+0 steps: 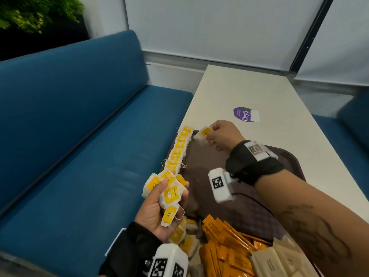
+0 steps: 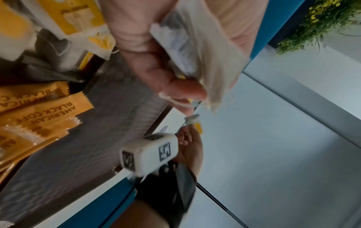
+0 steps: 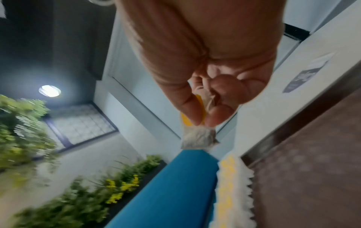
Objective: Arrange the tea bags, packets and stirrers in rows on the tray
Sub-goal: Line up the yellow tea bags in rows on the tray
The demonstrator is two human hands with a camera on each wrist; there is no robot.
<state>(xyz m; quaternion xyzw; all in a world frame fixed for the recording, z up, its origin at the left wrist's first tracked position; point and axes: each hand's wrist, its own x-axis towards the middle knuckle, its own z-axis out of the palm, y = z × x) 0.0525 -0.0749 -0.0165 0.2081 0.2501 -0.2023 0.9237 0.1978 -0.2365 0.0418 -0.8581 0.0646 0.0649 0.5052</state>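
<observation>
One tea bag [image 1: 204,135] sits pinched in my right hand [image 1: 223,136] above the tray's [image 1: 209,160] far left corner, beside the row [image 1: 177,150]. My left hand [image 1: 159,212], palm up, clutches a bunch of tea bags [image 1: 169,193].

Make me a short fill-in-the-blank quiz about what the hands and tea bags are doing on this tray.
1. The right hand pinches a single ____ above the tray.
2. The left hand holds a ____ of tea bags.
3. The row of tea bags runs along the tray's ____ edge.
4. The coffee packets are ____ in colour.

Missing words: tea bag; bunch; left; orange
</observation>
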